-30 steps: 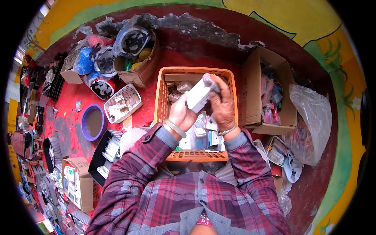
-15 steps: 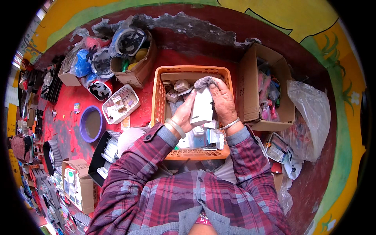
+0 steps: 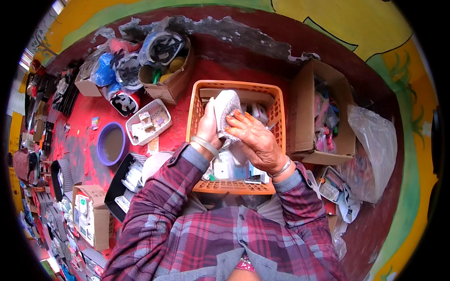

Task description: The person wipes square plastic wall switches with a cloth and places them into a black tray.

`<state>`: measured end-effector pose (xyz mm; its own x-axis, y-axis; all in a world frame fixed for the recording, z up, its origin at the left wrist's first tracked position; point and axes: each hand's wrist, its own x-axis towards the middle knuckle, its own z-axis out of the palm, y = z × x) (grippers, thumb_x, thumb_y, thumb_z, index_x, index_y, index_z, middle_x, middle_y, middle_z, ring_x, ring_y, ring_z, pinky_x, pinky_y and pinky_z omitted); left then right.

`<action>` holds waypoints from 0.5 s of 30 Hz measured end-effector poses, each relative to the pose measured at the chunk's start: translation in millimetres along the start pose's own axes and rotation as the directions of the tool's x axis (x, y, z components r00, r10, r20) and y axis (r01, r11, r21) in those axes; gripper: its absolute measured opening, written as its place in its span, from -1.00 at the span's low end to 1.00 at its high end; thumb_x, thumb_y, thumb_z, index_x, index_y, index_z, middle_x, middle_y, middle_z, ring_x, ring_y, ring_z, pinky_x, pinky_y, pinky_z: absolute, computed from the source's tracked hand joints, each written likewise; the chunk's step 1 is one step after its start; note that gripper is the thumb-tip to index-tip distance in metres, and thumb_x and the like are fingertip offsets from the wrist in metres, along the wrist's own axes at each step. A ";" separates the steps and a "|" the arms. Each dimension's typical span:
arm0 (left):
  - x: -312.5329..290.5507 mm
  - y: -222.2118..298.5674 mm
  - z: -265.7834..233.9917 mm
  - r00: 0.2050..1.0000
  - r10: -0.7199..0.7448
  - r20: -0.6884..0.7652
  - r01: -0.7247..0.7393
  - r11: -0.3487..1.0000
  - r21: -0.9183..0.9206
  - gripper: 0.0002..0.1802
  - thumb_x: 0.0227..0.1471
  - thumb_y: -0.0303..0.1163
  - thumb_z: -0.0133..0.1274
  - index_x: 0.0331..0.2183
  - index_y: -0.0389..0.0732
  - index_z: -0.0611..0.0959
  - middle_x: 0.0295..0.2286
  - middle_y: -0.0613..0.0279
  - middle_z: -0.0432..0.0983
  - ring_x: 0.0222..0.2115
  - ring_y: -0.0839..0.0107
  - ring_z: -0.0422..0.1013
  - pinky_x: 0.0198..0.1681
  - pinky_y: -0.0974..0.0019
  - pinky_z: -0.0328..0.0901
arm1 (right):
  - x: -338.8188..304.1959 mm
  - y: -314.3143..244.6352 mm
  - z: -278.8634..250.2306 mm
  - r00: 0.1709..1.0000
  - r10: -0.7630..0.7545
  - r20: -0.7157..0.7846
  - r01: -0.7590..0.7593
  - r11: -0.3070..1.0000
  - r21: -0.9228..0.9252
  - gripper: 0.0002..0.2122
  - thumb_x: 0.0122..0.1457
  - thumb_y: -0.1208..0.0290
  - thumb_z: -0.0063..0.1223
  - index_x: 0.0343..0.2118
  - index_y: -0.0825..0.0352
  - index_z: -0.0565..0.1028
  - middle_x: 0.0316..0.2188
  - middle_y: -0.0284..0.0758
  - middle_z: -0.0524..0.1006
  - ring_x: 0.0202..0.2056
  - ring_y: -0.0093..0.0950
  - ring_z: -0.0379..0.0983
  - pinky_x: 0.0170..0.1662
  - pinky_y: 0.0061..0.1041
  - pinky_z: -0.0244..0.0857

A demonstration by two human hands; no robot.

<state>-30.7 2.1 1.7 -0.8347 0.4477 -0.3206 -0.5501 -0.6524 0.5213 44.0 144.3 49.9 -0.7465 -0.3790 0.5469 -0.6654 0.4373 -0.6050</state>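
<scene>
A greyish-white cloth (image 3: 226, 105) lies over a white box-shaped item, which is almost wholly hidden under it. My left hand (image 3: 207, 124) is closed around the item's left side, its thumb and fingertips partly behind the cloth. My right hand (image 3: 257, 144) rests flat on the cloth, fingers stretched out and slightly apart, with orange marks on the fingertips. Both hands are above an orange plastic basket (image 3: 234, 188). Inside the basket are white boxes, a white rounded device (image 3: 258, 113) and clear-wrapped packages (image 3: 225, 169).
Left of the basket are a white basket (image 3: 149, 110) of small items, a purple basin (image 3: 112, 144) and a black tray (image 3: 114, 192). Cardboard boxes with wrapped helmets (image 3: 161, 48) stand behind at left. A tall carton (image 3: 303, 110) and a clear plastic bag (image 3: 375, 150) are on the right.
The cloth now covers the front of the white item, where its bare face showed before. My right hand moved down from the top edge to lie flat across it. The view shifted slightly.
</scene>
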 end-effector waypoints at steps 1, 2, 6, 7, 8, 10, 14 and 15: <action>-2.6 -2.3 1.4 1.000 0.015 -0.013 -0.014 0.999 0.034 -0.46 0.17 0.07 -0.31 -0.15 -0.18 0.49 -0.28 0.20 0.49 -0.30 0.34 0.44 -0.20 0.29 0.38 | -1.1 0.3 -0.3 1.000 -0.016 0.000 0.016 0.999 -0.028 -0.68 0.00 0.58 -0.01 -0.12 0.26 0.47 -0.04 -0.17 0.44 0.11 -0.17 0.23 0.19 -0.20 -0.03; -4.9 -5.7 2.8 0.999 0.029 -0.025 -0.028 0.997 0.069 -0.43 0.17 0.07 -0.33 -0.13 -0.21 0.48 -0.26 0.17 0.49 -0.28 0.32 0.44 -0.17 0.29 0.37 | -1.9 0.2 -0.3 1.000 -0.031 0.000 0.031 0.998 -0.056 -0.69 0.01 0.58 -0.01 -0.13 0.26 0.48 -0.05 -0.18 0.45 0.11 -0.18 0.24 0.19 -0.21 -0.03; -9.8 -12.9 7.8 0.998 -0.009 0.063 0.006 0.999 0.054 -0.51 0.18 0.01 -0.26 -0.15 -0.19 0.49 -0.27 0.23 0.49 -0.27 0.40 0.44 -0.19 0.37 0.36 | -2.9 5.6 4.1 0.989 0.034 -0.145 -0.046 0.996 -0.078 -0.74 0.06 0.52 0.03 -0.15 0.25 0.50 -0.07 -0.21 0.46 0.10 -0.23 0.26 0.19 -0.27 -0.03; -9.4 -14.3 10.3 0.998 -0.019 0.060 0.017 0.999 0.039 -0.52 0.19 0.00 -0.28 -0.15 -0.18 0.49 -0.28 0.23 0.49 -0.28 0.41 0.44 -0.19 0.38 0.36 | -1.9 7.4 4.1 0.979 0.064 -0.192 -0.072 0.997 -0.033 -0.76 0.09 0.52 0.03 -0.15 0.27 0.51 -0.07 -0.19 0.47 0.10 -0.21 0.26 0.19 -0.28 -0.03; -7.3 -16.0 5.7 0.994 -0.071 0.080 0.066 0.996 0.064 -0.54 0.19 -0.03 -0.29 -0.15 -0.19 0.48 -0.28 0.24 0.48 -0.28 0.42 0.44 -0.18 0.38 0.36 | -2.0 10.2 4.2 0.968 0.087 -0.237 -0.092 0.996 -0.009 -0.77 0.09 0.52 0.03 -0.16 0.28 0.51 -0.07 -0.18 0.47 0.10 -0.21 0.26 0.19 -0.29 -0.02; -6.8 -22.8 11.2 0.998 -0.046 0.051 0.043 0.998 0.045 -0.56 0.20 -0.05 -0.28 -0.16 -0.18 0.48 -0.29 0.26 0.50 -0.32 0.44 0.45 -0.21 0.38 0.38 | -4.3 18.6 5.9 0.936 0.136 -0.325 -0.130 0.991 0.041 -0.78 0.10 0.52 0.02 -0.17 0.30 0.51 -0.08 -0.16 0.47 0.10 -0.20 0.25 0.17 -0.31 0.02; -5.8 -20.5 12.8 0.961 -0.245 0.129 0.244 0.970 0.023 -0.62 0.20 -0.10 -0.26 -0.25 -0.16 0.53 -0.40 0.27 0.54 -0.46 0.41 0.47 -0.35 0.39 0.40 | -11.1 44.7 5.7 0.648 0.618 -0.447 -0.326 0.754 0.570 -0.80 0.24 0.43 -0.15 -0.14 0.35 0.45 -0.21 -0.29 0.51 -0.15 -0.40 0.44 -0.06 -0.48 0.30; -7.9 -24.4 18.1 0.971 -0.240 0.007 0.240 0.971 -0.002 -0.54 0.16 -0.01 -0.24 -0.29 -0.21 0.53 -0.46 0.23 0.53 -0.50 0.41 0.46 -0.44 0.39 0.40 | -12.1 51.7 -4.0 0.592 0.642 -0.487 -0.250 0.721 0.646 -0.79 0.26 0.39 -0.21 -0.15 0.34 0.44 -0.24 -0.32 0.50 -0.21 -0.45 0.44 -0.12 -0.49 0.33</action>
<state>-10.2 25.6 5.8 -0.6780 0.5954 -0.4311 -0.7346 -0.5271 0.4272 18.6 174.8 14.3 -0.8642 0.4538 0.2175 -0.2996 -0.1167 -0.9469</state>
